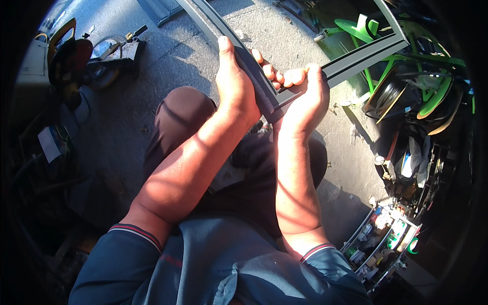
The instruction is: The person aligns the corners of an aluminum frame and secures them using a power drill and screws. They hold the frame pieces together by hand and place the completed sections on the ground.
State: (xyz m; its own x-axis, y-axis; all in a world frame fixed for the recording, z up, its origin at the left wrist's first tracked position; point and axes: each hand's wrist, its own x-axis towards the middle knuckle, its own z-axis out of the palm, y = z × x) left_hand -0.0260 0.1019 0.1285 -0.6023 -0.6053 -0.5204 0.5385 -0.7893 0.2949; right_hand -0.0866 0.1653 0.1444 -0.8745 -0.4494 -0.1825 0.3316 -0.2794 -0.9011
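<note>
A dark grey metal frame (363, 59), perhaps part of a window, is held up in front of me with one mitred corner pointing toward my body. My left hand (236, 86) wraps round the left bar close to that corner, thumb along the outer face and fingertips curled over the inner edge. Round the right bar, just beside the corner, my right hand (307, 96) is closed, its fingers bent over the inner side. The far ends of the frame run out past the top of the view.
At the right stand bright green reels (437, 96) wound with black strip. A rack of small parts (381, 234) sits at the lower right. Tools, one with a dark red disc (76, 56), lie at the left. Another grey profile (160, 12) rests on the concrete floor (168, 66) at the top.
</note>
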